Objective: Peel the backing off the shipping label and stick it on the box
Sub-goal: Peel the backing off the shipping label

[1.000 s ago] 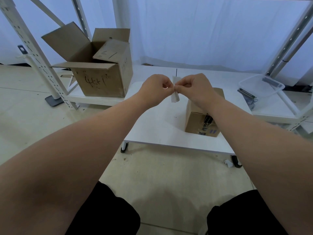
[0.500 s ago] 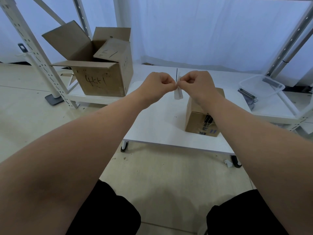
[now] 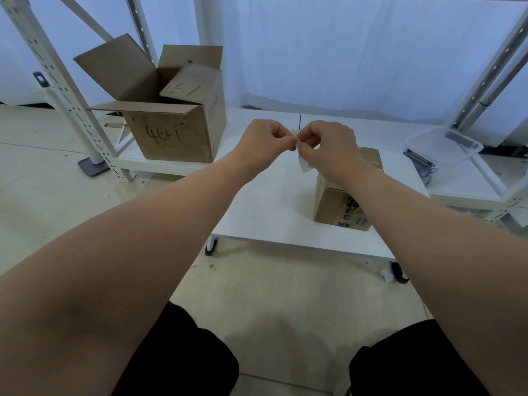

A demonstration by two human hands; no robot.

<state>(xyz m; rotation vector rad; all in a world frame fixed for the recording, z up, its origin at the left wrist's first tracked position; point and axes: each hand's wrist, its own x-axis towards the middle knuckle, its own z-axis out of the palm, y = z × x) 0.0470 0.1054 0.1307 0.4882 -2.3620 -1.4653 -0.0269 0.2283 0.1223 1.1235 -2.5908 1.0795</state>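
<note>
Left grip (image 3: 264,141) and right grip (image 3: 331,147) meet knuckle to knuckle in mid-air. Their fingers are curled, and each pinches the upper edge of the small white paper shipping label (image 3: 305,164) between thumb and fingertips. Label position: it hangs down from the pinch point, slightly crumpled at its lower end, above the table. Whether the backing is separated cannot be determined, because my fingers hide the pinch point.

Nearest to me: my two legs in black fabric (image 3: 183,361) lie at the bottom edge of the view, over a pale beige floor (image 3: 285,304). Both bare forearms run forward from the lower corners and converge on the label.

Next: the low white rectangular table (image 3: 265,215) stands on small castors. The small closed brown cardboard box (image 3: 333,205) stands on the right half of the table, partly covered by my right wrist. Its top carries brown tape and its near face carries dark printed marks. In the view the label appears just left of the box's upper corner.

Beyond, left: a large open brown cardboard box (image 3: 171,138) with raised flaps and black handwriting on its front sits on the low white shelf of a white perforated metal rack (image 3: 57,81).

Beyond, right: a clear plastic tub (image 3: 445,147) rests on another low white shelf.

Farthest: a white curtain (image 3: 343,52) spans the background.
</note>
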